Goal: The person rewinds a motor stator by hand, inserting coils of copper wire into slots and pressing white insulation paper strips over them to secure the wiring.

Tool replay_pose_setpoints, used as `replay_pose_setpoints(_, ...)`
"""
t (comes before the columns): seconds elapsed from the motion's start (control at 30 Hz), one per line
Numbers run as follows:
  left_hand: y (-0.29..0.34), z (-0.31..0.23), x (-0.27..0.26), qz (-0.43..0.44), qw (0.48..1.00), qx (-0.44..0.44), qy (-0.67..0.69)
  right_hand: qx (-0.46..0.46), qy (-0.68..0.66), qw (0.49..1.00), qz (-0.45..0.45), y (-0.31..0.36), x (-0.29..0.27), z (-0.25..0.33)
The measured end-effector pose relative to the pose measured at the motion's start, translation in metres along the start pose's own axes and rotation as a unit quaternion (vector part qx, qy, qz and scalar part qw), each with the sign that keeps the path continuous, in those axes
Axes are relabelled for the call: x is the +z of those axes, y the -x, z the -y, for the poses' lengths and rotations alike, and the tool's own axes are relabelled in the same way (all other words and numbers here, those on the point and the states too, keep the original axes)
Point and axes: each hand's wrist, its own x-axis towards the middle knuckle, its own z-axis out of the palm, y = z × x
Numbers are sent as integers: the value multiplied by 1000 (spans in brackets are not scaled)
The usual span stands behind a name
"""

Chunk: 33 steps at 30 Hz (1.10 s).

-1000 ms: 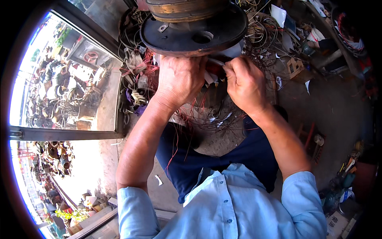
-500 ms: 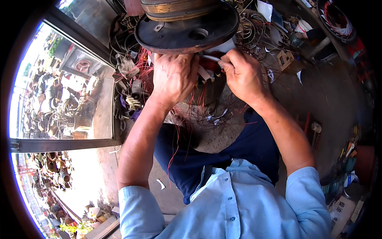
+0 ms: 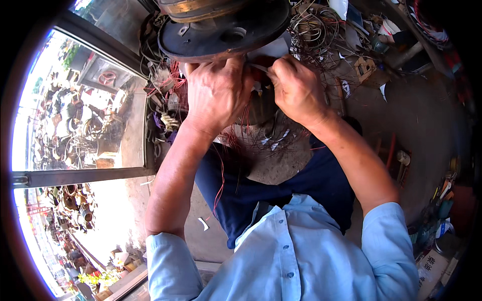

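The pale strip (image 3: 259,67) lay just below the near edge of the black disc (image 3: 213,42), apparently pinched at one end to keep it steady. I saw the right hand (image 3: 297,91) closed, thumb and fingers tight on it; the left hand (image 3: 217,94) was curled against that edge, fingertips hidden, so I couldn't tell its grip.

Dull concrete floor (image 3: 271,174), metal window frame (image 3: 90,177) at left, sunlit ground (image 3: 114,206) outside, dim shade at right
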Motion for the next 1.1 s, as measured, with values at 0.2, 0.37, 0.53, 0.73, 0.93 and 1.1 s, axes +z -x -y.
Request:
replay_pose_setpoints(0.2,-1,-1,2,11,1000,-27,5,-7,-64,998,-24,5,-2,-13)
replay_pose_setpoints(0.37,0,0,-1,14,1000,-22,6,134,-58,989,-3,55,0,2)
replay_pose_setpoints(0.53,-5,-2,-3,9,1000,-21,22,245,-106,964,15,69,13,17)
replay_pose_setpoints(0.73,-6,5,-3,29,999,-26,7,267,-75,960,27,49,-4,68)
replay_pose_setpoints(0.93,-16,9,-9,65,992,-77,72,243,-138,960,-14,71,2,73)
replay_pose_setpoints(1.1,-8,16,-9,28,999,-16,2,243,-171,954,-25,58,-8,42)
